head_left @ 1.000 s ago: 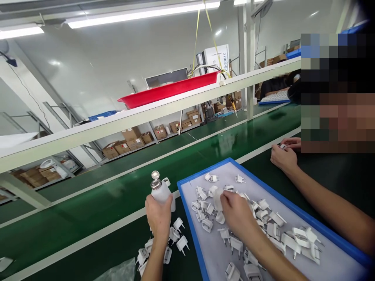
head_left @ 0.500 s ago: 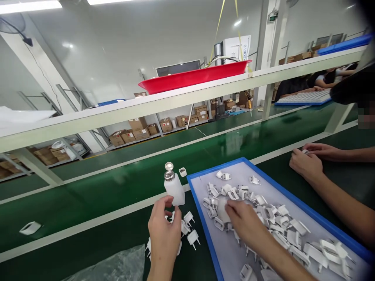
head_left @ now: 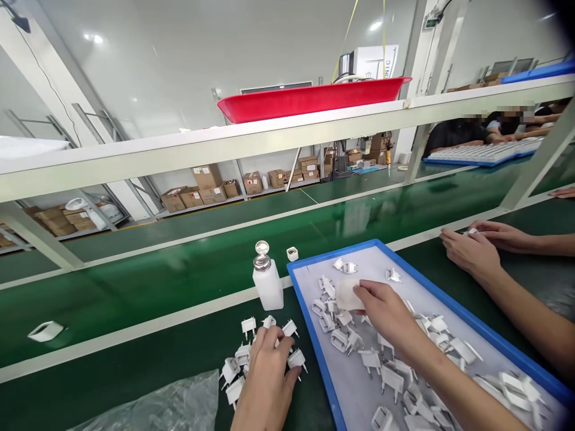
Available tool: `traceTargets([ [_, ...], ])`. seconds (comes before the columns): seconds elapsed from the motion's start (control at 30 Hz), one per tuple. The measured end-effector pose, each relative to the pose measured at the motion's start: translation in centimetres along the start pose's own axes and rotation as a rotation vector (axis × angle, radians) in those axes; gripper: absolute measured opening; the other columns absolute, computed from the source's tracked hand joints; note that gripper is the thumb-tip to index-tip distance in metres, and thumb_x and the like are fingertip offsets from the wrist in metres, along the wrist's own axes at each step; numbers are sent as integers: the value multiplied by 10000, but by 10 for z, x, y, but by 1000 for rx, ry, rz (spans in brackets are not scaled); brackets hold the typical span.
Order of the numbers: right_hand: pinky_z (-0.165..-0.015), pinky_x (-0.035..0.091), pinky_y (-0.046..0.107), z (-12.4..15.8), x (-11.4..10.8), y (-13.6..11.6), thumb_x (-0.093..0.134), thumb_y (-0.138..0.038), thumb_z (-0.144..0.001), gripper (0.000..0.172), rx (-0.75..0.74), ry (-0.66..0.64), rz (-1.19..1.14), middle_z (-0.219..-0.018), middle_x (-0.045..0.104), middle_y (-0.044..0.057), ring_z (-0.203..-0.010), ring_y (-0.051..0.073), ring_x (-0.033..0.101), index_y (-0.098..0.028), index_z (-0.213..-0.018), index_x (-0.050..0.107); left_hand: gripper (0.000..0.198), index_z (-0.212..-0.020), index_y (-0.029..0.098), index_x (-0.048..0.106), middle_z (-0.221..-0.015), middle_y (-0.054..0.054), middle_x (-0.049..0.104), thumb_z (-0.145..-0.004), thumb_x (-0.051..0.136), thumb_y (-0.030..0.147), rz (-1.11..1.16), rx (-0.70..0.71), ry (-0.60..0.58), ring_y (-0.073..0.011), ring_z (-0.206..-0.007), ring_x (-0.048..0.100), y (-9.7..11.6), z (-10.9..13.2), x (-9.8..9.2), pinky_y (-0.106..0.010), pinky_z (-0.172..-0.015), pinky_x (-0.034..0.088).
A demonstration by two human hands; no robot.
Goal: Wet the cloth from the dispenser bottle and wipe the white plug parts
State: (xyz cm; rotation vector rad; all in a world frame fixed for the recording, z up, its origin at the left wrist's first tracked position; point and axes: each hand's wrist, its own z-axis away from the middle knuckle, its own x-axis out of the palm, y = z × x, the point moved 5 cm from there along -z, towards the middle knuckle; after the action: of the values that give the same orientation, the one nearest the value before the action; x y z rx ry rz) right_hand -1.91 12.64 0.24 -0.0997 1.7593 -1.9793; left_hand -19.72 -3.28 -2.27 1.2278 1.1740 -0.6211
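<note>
My right hand [head_left: 381, 302] pinches a white cloth pad [head_left: 347, 294] above the blue-rimmed tray [head_left: 314, 332], which holds many white two-pin plug housings [head_left: 392, 380]. My left hand [head_left: 269, 371] reaches down over a small pile of the same plugs [head_left: 230, 369] on the dark green mat, left of the tray. Its fingers are bent among the plugs; whether they grip one is hidden. A white pump bottle [head_left: 269, 287] with its metal lid raised stands just beyond the left hand.
Another person's hands [head_left: 476, 248] hold a small white part right of the tray. A clear plastic bag [head_left: 179, 404] lies at lower left. Single white housings sit on the green belt [head_left: 188, 263]. A shelf beam [head_left: 188, 149] with a red tray [head_left: 314, 99] crosses above.
My left hand has moved down onto the plug pile, uncovering several plugs. My right hand has lifted the pad up and slightly right, away from the plugs in the tray.
</note>
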Motion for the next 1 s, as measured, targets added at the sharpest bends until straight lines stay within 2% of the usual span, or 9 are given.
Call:
traceTargets([
  [0.17, -767, 531, 295, 2, 6, 4, 484, -455, -873, 321, 7, -7, 13, -649, 429, -30, -658, 160, 489, -239, -637, 457, 295, -930, 210, 737, -1045, -79, 610, -712, 696, 16, -106, 31, -4, -293, -1012, 575, 2, 3, 13, -442, -849, 504],
  [0.37, -670, 507, 284, -4, -2, 9, 474, -410, -851, 287, -55, 76, 106, -633, 451, -30, -643, 166, 494, -240, -622, 444, 200, -868, 161, 706, -1064, -103, 604, -818, 555, 39, -183, 53, -1, -308, -1012, 558, 7, 11, 15, -469, -834, 481],
  [0.47, -611, 457, 270, -8, -8, 11, 475, -380, -833, 290, -83, 125, 149, -569, 423, -39, -608, 167, 507, -246, -586, 404, 256, -820, 139, 702, -1028, -132, 611, -885, 461, 83, -212, 61, 12, -323, -973, 566, 9, 17, 16, -493, -831, 478],
  [0.57, -585, 428, 263, -9, -11, 13, 467, -366, -834, 287, -98, 136, 177, -557, 462, -33, -603, 168, 527, -245, -577, 418, 261, -766, 150, 677, -957, -131, 618, -920, 467, 177, -150, 47, 4, -314, -915, 594, 7, 23, 13, -448, -784, 500],
  [0.67, -574, 415, 256, -9, -13, 16, 461, -364, -841, 280, -103, 126, 189, -593, 525, -19, -631, 171, 554, -238, -590, 458, 207, -845, 182, 651, -889, -95, 648, -899, 453, 152, 4, 4, -68, -239, -768, 618, 0, 31, 5, -345, -695, 520],
  [0.73, -564, 411, 251, -9, -14, 17, 459, -367, -845, 282, -99, 116, 189, -590, 523, -17, -640, 174, 569, -237, -594, 462, 351, -1031, 185, 669, -988, -107, 707, -817, 426, 48, 79, 33, -100, -209, -712, 622, -2, 35, -2, -326, -702, 536],
  [0.8, -553, 408, 248, -8, -13, 18, 456, -366, -846, 288, -91, 108, 191, -568, 498, -21, -622, 172, 571, -237, -588, 449, 595, -1241, 192, 647, -1182, -116, 720, -725, 428, -7, 149, 102, -103, -203, -747, 648, 0, 38, -7, -319, -751, 549],
  [0.87, -543, 406, 245, -8, -13, 18, 448, -362, -849, 292, -84, 102, 200, -556, 490, -23, -605, 169, 570, -238, -585, 438, 707, -1328, 196, 623, -1292, -96, 698, -675, 452, -16, 213, 153, -104, -213, -882, 686, 2, 40, -7, -305, -842, 550],
  [1.0, -527, 371, 243, -7, -16, 17, 424, -336, -862, 296, -104, 124, 255, -570, 523, -16, -593, 158, 547, -238, -582, 430, 603, -1187, 125, 717, -1188, -120, 737, -647, 481, -6, 250, 157, -125, -249, -1109, 677, 0, 37, 2, -296, -995, 506],
])
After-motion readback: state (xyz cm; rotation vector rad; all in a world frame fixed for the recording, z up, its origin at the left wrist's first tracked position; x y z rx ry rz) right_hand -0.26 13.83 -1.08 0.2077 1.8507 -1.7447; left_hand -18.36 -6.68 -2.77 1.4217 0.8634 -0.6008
